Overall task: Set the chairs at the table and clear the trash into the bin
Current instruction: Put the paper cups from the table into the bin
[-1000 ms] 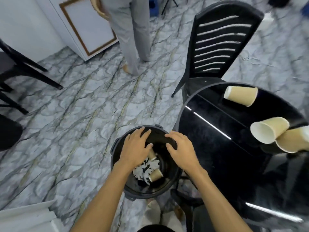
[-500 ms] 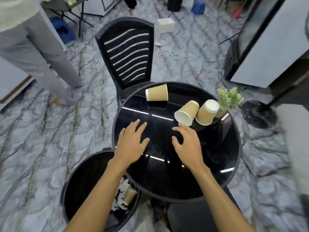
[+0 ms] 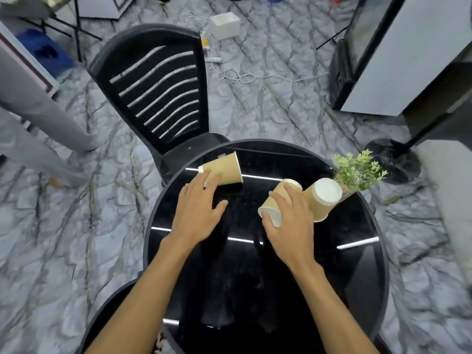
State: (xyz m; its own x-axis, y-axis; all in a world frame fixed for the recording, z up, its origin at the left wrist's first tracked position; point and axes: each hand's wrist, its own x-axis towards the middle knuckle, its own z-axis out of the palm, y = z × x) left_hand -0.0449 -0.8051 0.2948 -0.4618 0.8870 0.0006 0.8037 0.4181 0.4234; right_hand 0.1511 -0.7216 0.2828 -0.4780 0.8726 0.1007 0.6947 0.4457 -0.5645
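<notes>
Paper cups are the trash left on the round black glass table (image 3: pixel 357 277): three lie tipped over near its far edge, at the centre of the frame. The left cup (image 3: pixel 224 171) lies on its side with its mouth to the right. The middle cup (image 3: pixel 277 200) points its open mouth toward the camera, and the right cup (image 3: pixel 320 199) leans against it with its white base up, touching a small green plant (image 3: pixel 357 169).

The left hand (image 3: pixel 198 210) is spread open, its fingertips just reaching the base end of the left cup without closing on it. The right hand (image 3: pixel 288 221) is draped over the middle cup, thumb at the rim and fingers across the body; the wrap looks started but not firm.

The step in hand is likely taking a cup in each hand. Thin paper crushes easily, so a light grasp round the body would serve better than pinching the rim. Lifting the middle cup may let the right cup roll toward the plant, so raising it straight up seems wise. The black bin (image 3: pixel 107 315) shows only as a rim at the lower left of the frame, beside the table, so the carry is short. A black slatted chair (image 3: pixel 158 83) stands tucked at the far side.
</notes>
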